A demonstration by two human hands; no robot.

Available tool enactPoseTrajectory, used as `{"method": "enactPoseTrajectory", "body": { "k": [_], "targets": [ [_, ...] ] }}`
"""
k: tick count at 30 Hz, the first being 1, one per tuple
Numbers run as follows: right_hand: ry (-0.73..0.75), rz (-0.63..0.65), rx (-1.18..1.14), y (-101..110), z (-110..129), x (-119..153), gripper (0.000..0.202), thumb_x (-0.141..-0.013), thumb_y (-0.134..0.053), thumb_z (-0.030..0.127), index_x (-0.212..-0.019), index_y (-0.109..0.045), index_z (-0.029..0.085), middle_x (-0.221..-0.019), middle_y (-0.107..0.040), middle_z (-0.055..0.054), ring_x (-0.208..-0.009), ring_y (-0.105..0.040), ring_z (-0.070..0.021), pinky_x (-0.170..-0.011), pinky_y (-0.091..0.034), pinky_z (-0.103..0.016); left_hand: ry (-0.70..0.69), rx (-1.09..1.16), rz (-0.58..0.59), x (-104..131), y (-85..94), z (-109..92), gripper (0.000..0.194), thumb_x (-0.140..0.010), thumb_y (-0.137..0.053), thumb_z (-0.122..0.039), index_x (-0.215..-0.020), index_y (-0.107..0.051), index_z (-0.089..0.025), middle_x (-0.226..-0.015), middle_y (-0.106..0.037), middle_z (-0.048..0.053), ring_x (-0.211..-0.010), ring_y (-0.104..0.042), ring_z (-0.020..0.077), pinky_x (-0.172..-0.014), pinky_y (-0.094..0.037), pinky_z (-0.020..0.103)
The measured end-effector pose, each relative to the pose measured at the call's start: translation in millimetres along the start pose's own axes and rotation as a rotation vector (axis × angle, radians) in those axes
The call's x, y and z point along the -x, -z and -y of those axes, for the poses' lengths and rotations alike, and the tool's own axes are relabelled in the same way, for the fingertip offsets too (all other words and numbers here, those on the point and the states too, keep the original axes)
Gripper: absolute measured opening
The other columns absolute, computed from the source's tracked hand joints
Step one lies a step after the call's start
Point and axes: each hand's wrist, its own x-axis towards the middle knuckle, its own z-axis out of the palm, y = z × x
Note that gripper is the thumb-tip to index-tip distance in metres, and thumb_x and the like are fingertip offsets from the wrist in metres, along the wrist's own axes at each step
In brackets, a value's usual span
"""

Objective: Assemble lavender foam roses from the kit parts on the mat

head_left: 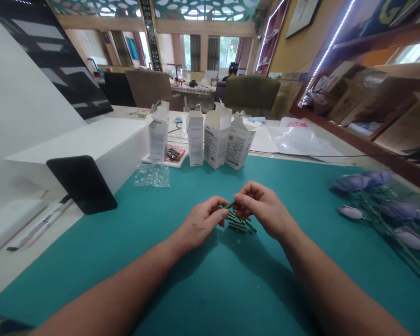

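Between my two hands is a short green stick (230, 204), one end pinched by each. My left hand (205, 219) closes on its left end with thumb and fingers. The right end sits between the thumb and fingertips of my right hand (261, 203). Just below, a small pile of similar green sticks (237, 227) lies on the teal mat (210, 284), partly covered by my fingers. What exactly the sticks are made of I cannot make out.
Several opened white boxes (196, 142) stand at the mat's back edge, near a crumpled clear bag (152, 175). A black tablet-like panel (82, 184) leans at the left against a large white box (126, 154). Purple artificial flowers (352, 182) lie at the right.
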Motion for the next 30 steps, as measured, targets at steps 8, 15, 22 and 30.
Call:
{"method": "enactPoseTrajectory", "body": {
  "k": [8,15,22,30],
  "targets": [
    [0.062,-0.055,0.096,-8,-3,2,0.039,-0.063,-0.074,0.051,-0.06,-0.051,0.02,-0.049,-0.06,0.003,-0.042,-0.051,-0.0093,-0.04,-0.04,-0.021,-0.019,-0.145,-0.078,1,-1.9,-1,0.027,-0.086,-0.044,-0.033,-0.073,-0.062,-0.018,-0.057,-0.046,-0.003,-0.058,-0.044,0.0129,-0.057,-0.034,0.024],
    [0.073,-0.066,0.398,31,-12,-16,0.037,-0.083,-0.051,0.052,-0.077,-0.063,0.018,-0.062,-0.063,-0.001,-0.05,-0.056,-0.0122,-0.048,-0.044,-0.024,-0.003,-0.142,-0.052,-1,0.5,-4,0.026,-0.086,-0.042,-0.032,-0.074,-0.06,-0.018,-0.057,-0.048,-0.004,-0.056,-0.044,0.0126,-0.058,-0.034,0.024],
    [0.028,-0.061,1.303,50,-40,-31,0.023,-0.087,-0.05,0.024,-0.091,-0.072,0.02,-0.099,-0.07,-0.008,-0.088,-0.063,-0.0211,-0.069,-0.042,-0.028,0.044,-0.091,-0.075,-1,1.2,0,0.025,-0.087,-0.042,-0.032,-0.071,-0.055,-0.019,-0.058,-0.051,-0.003,-0.057,-0.045,0.013,-0.059,-0.036,0.024],
    [-0.036,-0.05,1.451,27,-46,-38,0.025,-0.087,-0.05,0.03,-0.09,-0.072,0.019,-0.1,-0.069,-0.012,-0.092,-0.062,-0.0229,-0.068,-0.04,-0.027,0.034,-0.044,-0.044,-2,-0.2,7,0.03,-0.089,-0.039,-0.03,-0.109,-0.059,-0.018,-0.061,-0.051,-0.003,-0.057,-0.047,0.0126,-0.057,-0.037,0.023]
  ]
}}
